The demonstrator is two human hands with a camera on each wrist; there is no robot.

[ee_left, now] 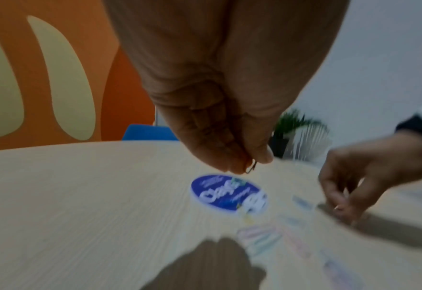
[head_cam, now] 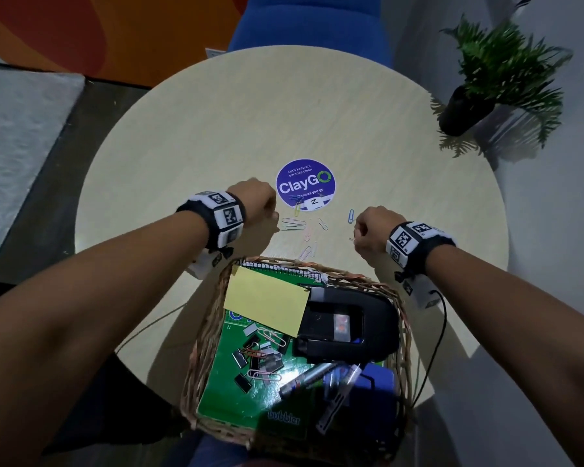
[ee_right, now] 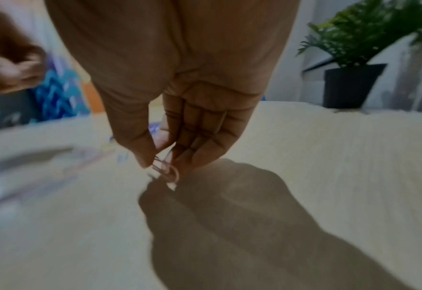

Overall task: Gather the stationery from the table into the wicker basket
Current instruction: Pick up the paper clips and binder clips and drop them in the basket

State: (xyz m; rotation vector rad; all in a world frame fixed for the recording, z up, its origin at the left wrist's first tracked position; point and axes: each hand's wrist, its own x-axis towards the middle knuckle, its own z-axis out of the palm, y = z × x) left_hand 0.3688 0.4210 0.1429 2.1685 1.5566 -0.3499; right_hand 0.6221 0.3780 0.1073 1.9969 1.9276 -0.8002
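Observation:
Several coloured paper clips [head_cam: 304, 227] lie loose on the round table [head_cam: 216, 136], just beyond the wicker basket [head_cam: 203, 335]. The basket at the near edge holds a green notebook [head_cam: 230, 385], a yellow sticky pad [head_cam: 267, 299], a black hole punch [head_cam: 348, 326], binder clips and pens. Over the clips on the left, my left hand [head_cam: 267, 210] [ee_left: 249, 166] pinches a small dark clip [ee_left: 251, 168] between thumb and fingertips. On their right, my right hand [head_cam: 359, 232] [ee_right: 160, 164] pinches a paper clip [ee_right: 167, 171] just above the tabletop.
A round purple ClayGo sticker [head_cam: 305, 183] marks the table's middle. A potted fern [head_cam: 496, 79] stands at the far right edge. A blue chair [head_cam: 311, 25] sits behind the table. A thin cable [head_cam: 442, 332] runs from my right wrist beside the basket.

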